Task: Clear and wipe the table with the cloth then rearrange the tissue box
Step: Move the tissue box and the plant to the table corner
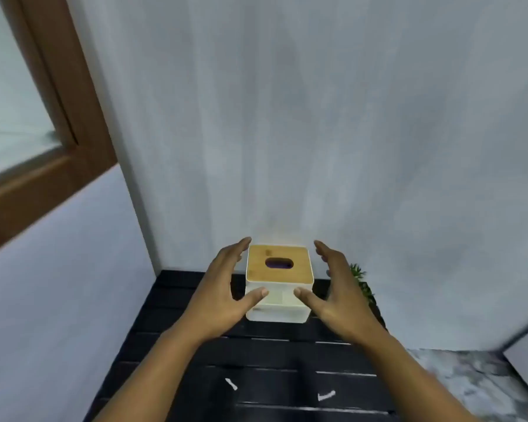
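A white tissue box (278,312) with a wooden lid and an oval slot stands at the back of the black slatted table (192,345), close to the wall. My left hand (223,296) is spread beside its left side, thumb tip on the front face. My right hand (336,296) mirrors it on the right, thumb tip touching the front, fingers a little apart from the box's side. Neither hand is closed around the box. No cloth is in view.
A small green plant (360,278) stands behind my right hand at the table's back right. Two white scraps (230,383) (326,395) lie on the near slats. A brown window frame (83,102) is at left, marbled floor (470,385) at right.
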{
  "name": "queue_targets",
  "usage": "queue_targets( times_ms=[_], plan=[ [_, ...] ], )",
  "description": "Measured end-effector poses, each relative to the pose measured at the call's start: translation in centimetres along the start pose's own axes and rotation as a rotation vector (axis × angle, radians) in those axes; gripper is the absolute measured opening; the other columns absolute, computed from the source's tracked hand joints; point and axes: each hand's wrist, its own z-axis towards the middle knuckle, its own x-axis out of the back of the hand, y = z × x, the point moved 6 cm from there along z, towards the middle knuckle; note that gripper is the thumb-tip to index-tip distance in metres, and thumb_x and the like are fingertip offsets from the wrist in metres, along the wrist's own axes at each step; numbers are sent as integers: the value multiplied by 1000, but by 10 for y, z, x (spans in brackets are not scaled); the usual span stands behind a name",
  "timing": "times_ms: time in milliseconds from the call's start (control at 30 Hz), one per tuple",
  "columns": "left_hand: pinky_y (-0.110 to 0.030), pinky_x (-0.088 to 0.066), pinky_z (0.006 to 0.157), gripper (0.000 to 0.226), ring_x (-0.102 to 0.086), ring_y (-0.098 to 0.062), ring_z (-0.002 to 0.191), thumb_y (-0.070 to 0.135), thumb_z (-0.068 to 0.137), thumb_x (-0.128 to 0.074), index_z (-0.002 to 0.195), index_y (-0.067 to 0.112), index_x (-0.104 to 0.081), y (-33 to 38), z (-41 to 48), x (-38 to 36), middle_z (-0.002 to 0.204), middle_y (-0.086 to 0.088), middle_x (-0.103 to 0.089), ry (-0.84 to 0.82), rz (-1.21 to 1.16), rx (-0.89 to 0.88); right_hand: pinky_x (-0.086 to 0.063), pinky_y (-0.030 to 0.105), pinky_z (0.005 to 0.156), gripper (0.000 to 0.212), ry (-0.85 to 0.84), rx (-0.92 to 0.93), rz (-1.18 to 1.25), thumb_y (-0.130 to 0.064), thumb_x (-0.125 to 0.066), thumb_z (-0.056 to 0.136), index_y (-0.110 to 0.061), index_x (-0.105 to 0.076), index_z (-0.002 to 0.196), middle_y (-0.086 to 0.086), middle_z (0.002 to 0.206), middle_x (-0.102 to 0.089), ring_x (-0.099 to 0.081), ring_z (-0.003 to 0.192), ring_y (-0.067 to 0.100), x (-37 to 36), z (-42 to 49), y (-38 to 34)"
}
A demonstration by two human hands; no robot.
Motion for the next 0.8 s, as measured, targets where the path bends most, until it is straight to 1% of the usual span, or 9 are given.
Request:
queue_targets(
  times_ms=[100, 200, 233, 300, 400, 467, 533, 667, 800],
  plan=[
    [-38, -39, 109, 87, -33, 3, 133, 63, 73, -66, 142, 56, -15, -36, -1, -31, 147, 27, -27, -11, 39, -36, -30, 23, 100, 91, -7, 3, -22, -53, -73, 73, -43, -16, 144, -20, 141, -28, -29, 124, -6, -34, -6, 39],
    [-39, -38, 110, 88, -29, 1, 136, 57, 73, -70, 144, 48, -19, -69, 1, -60, 149, 22, -22, -20, 42, -43, -29, 26, 106, 97, -31, 4, -1, -50, -76, 72, -34, -15, 147, -14, 145, -24, -28, 130, 0, -62, -8, 74],
    [-38, -37, 111, 89, -28, 0, 137, 54, 73, -71, 144, 47, -19, -79, 4, -67, 150, 21, -18, -16, 47, -45, -29, 26, 107, 99, -23, 16, -2, -51, -76, 71, -33, -15, 147, -13, 146, -24, -27, 131, 2, -68, -6, 84],
    [-36, -33, 113, 94, -25, -3, 139, 52, 72, -74, 145, 45, -17, -94, 9, -80, 149, 26, -8, -20, 87, -29, -28, 26, 107, 103, -4, 22, -8, -51, -78, 68, -33, -14, 147, -13, 145, -23, -27, 133, 4, -76, -2, 99],
    [-30, -32, 111, 100, -24, -6, 138, 50, 70, -78, 147, 42, -14, -107, 19, -89, 148, 27, -2, -6, 122, -20, -29, 28, 108, 109, 18, 11, 21, -51, -80, 65, -34, -10, 147, -16, 145, -24, -28, 134, 6, -85, 4, 113],
    [-25, -31, 107, 104, -25, -6, 136, 48, 69, -79, 148, 39, -12, -113, 25, -94, 148, 25, -1, -6, 141, -15, -29, 29, 109, 112, 11, 1, 11, -52, -80, 64, -33, -7, 148, -14, 147, -25, -27, 134, 6, -91, 9, 122],
    [-20, -30, 102, 105, -26, -2, 131, 47, 68, -80, 148, 39, -13, -120, 30, -98, 148, 25, -2, -2, 144, -22, -27, 26, 107, 114, 10, 4, 2, -52, -80, 64, -35, -6, 148, -13, 148, -25, -26, 132, 2, -96, 11, 128],
    [-13, -31, 89, 100, -26, 11, 117, 47, 65, -82, 142, 47, -17, -127, 32, -104, 144, 28, -9, 16, 107, -31, -27, 24, 107, 115, 22, -15, 43, -45, -84, 62, -35, -9, 148, -12, 151, -26, -27, 132, 0, -101, 15, 134],
    [-10, -27, 92, 97, -30, 3, 128, 47, 64, -82, 140, 49, -21, -130, 33, -103, 149, 22, -15, 44, 64, -44, -30, 26, 108, 113, 42, -12, 43, -43, -85, 62, -35, -12, 148, -9, 150, -30, -32, 132, 5, -101, 16, 134]
  ],
)
